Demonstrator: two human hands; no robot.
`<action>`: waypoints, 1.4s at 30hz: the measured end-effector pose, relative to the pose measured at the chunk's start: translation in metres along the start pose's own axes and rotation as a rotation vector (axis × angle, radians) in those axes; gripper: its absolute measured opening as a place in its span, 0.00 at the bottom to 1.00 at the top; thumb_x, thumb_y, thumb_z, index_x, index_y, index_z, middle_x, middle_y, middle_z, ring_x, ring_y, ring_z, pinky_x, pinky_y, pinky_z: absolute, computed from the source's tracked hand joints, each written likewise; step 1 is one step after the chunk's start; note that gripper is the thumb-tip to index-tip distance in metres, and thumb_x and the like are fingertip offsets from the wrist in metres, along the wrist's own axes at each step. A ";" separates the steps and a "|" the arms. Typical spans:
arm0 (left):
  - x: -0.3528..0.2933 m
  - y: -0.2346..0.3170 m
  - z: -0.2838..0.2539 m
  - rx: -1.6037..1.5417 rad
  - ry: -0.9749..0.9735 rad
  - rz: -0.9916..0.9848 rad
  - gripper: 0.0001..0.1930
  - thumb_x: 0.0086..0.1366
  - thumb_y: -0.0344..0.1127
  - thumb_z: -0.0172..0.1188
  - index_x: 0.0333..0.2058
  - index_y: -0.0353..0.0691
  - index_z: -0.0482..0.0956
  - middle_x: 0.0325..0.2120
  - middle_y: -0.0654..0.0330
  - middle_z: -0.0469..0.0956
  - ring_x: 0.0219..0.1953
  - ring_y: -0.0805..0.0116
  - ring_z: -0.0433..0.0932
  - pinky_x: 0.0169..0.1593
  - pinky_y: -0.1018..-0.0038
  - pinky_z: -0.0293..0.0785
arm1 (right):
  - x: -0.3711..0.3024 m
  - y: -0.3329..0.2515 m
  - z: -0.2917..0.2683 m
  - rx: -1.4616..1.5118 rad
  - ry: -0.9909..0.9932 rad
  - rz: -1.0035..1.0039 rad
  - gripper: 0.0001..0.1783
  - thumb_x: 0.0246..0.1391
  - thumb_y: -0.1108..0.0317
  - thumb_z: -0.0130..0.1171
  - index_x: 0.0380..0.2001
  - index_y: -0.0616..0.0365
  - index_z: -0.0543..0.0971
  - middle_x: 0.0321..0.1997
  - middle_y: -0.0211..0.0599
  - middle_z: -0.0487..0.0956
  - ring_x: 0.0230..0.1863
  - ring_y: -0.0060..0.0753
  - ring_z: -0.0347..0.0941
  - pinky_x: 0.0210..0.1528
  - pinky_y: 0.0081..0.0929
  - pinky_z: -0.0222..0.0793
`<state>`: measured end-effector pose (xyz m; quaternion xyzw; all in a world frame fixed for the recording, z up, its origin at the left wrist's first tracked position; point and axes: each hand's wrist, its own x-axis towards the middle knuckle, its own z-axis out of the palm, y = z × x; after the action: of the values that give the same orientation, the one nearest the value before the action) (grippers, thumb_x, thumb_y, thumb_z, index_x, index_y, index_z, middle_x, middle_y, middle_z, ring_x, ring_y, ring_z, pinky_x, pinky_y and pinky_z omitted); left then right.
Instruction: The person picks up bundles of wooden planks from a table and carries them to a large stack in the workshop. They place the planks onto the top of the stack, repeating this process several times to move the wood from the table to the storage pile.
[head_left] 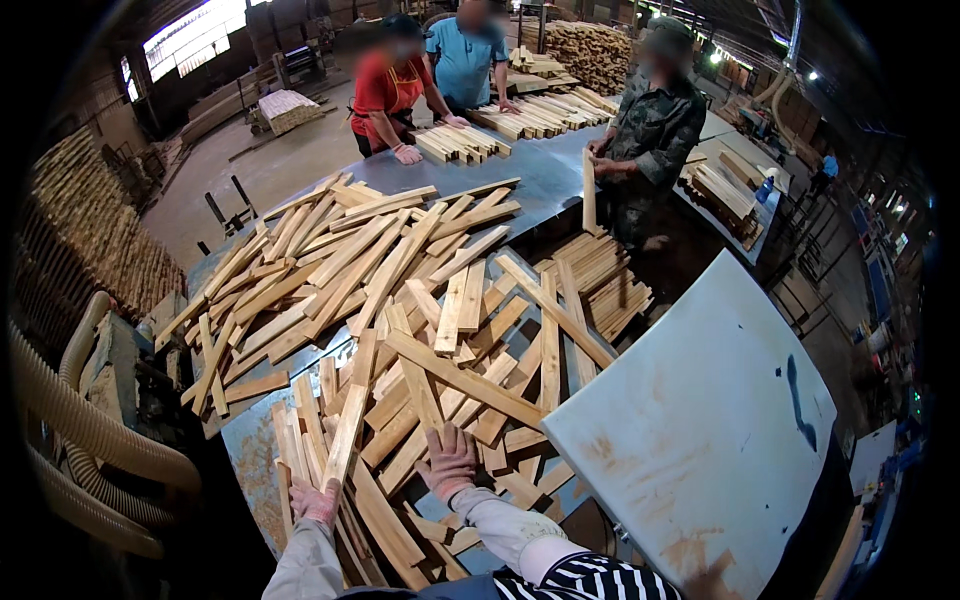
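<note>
My left hand point(315, 502), in a pinkish work glove, is closed around the near end of a light wooden slat point(347, 432) that points away from me. To its right, my gloved right hand point(449, 462) lies with its fingers spread at the near end of another slat point(414, 385). Around both hands a loose heap of wooden slats point(380, 245) lies crisscrossed on the metal table point(245, 440). One long slat point(465, 378) slants across the heap just beyond my right hand.
A large pale panel point(700, 430) rises at my right. Ribbed hoses point(105, 435) run along the left. Across the table, a person in red point(388, 95) and one in blue point(466, 60) stand behind slat rows point(463, 143). A person in camouflage point(655, 125) holds a board point(589, 190) beside stacked slats point(597, 280).
</note>
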<state>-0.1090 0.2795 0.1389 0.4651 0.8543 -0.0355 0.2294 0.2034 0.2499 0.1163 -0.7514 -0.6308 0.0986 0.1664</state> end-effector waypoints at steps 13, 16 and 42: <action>0.002 0.000 0.002 0.005 -0.023 -0.013 0.63 0.60 0.71 0.62 0.77 0.38 0.37 0.76 0.41 0.44 0.75 0.37 0.50 0.74 0.48 0.53 | -0.004 0.000 0.006 -0.073 0.027 -0.030 0.48 0.51 0.38 0.65 0.69 0.49 0.63 0.74 0.54 0.60 0.72 0.59 0.57 0.74 0.56 0.51; 0.013 -0.013 0.009 0.001 0.031 0.059 0.61 0.59 0.69 0.63 0.75 0.34 0.41 0.72 0.38 0.51 0.72 0.34 0.56 0.72 0.48 0.57 | -0.010 0.001 0.026 -0.082 0.046 -0.037 0.48 0.54 0.36 0.62 0.72 0.48 0.63 0.77 0.57 0.56 0.74 0.63 0.54 0.75 0.59 0.47; -0.009 0.012 -0.011 0.026 -0.120 -0.071 0.63 0.60 0.73 0.59 0.77 0.43 0.32 0.78 0.47 0.38 0.78 0.41 0.42 0.71 0.37 0.48 | 0.011 0.084 -0.031 0.132 -0.027 0.459 0.45 0.52 0.45 0.67 0.71 0.45 0.66 0.67 0.47 0.70 0.63 0.59 0.68 0.63 0.55 0.65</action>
<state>-0.0996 0.2825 0.1545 0.4345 0.8545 -0.0826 0.2725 0.2931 0.2446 0.1141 -0.8611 -0.4380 0.1851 0.1801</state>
